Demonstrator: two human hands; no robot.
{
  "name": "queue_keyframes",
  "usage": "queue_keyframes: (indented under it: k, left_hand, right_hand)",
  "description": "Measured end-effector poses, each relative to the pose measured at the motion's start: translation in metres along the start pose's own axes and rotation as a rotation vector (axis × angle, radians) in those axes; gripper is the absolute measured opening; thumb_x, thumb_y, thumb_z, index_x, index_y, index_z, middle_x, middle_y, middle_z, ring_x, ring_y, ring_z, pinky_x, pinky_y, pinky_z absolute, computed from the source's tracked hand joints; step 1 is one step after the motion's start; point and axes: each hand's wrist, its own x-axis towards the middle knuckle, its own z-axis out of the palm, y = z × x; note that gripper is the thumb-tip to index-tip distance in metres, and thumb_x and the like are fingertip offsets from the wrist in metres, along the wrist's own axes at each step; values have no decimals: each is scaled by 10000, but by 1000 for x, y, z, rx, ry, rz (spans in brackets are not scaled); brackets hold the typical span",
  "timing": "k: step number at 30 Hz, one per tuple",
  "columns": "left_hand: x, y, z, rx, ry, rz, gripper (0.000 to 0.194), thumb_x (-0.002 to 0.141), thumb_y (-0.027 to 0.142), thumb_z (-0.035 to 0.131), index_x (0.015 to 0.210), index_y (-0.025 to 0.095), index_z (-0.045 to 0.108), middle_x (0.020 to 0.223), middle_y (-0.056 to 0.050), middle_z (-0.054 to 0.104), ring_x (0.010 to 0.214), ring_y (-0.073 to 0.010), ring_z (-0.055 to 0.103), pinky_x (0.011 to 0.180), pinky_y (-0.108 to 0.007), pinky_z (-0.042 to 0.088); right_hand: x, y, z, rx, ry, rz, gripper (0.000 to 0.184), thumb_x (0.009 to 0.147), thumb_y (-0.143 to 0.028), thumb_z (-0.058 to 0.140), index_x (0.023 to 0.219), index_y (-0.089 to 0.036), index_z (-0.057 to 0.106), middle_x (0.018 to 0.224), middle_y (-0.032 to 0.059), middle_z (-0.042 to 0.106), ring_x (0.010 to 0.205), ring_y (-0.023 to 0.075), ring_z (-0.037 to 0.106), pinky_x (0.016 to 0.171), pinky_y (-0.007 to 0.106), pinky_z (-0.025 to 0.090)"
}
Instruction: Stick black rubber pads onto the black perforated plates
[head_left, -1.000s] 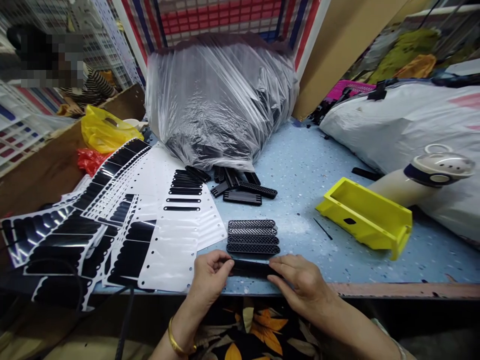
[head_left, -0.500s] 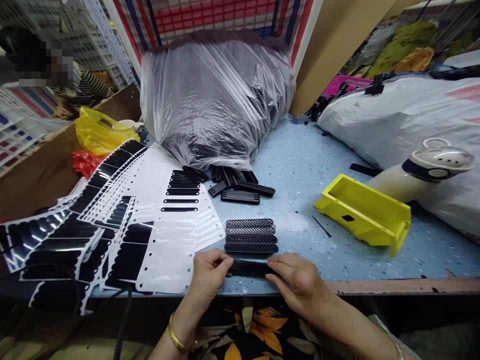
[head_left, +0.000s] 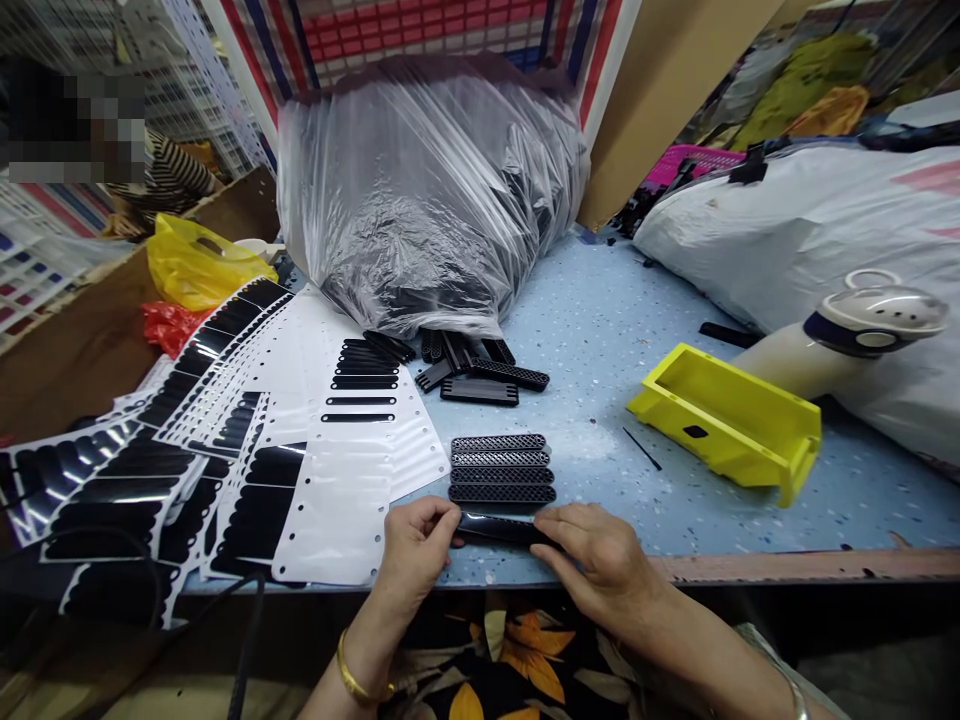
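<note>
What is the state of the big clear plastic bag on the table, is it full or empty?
Full: the clear plastic bag bulges with dark pieces seen through the film, and more black pieces lie at its lower end.

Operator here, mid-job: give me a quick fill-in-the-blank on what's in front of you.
The left hand wears a ____ bangle on its wrist.
Beyond the black strip held between the left hand and the right hand lie ____ black mesh strips.
The open plastic tray to their right is ____.

Missing words: gold; four; yellow.
</note>
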Motion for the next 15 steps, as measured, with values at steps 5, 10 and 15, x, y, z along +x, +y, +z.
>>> queue_keyframes:
  k: [5, 10, 15]
  left_hand:
    - [0, -2, 3, 9, 17, 28, 269, 691, 413, 670, 597, 162, 683, 473, 2, 591, 422, -148, 601, 329, -177, 402]
    - [-2, -5, 1, 17, -4, 73, 242, 733, 381, 658, 619, 169, 680, 526, -1, 614, 468, -150, 615, 358, -180, 434]
    - [-2, -8, 0, 15, -15, 90, 225, 749, 358, 646, 634, 168, 680, 537, -3, 620, 491, -153, 625, 369, -176, 436]
  right_hand:
    - [6, -4, -7, 14, 71, -26, 195, 880, -156, 560, 947, -197, 738, 860, 83, 773, 717, 215, 723, 655, 344, 574]
    - [14, -8, -14, 5, 108, -71, 203, 894, -169, 565, 966, -195, 752, 879, 87, 782, 723, 218, 732, 635, 339, 571]
    - [9, -3, -10, -14, 83, -34, 195, 905, -188, 555, 927, -181, 749, 853, 87, 778, 713, 218, 731, 645, 347, 587]
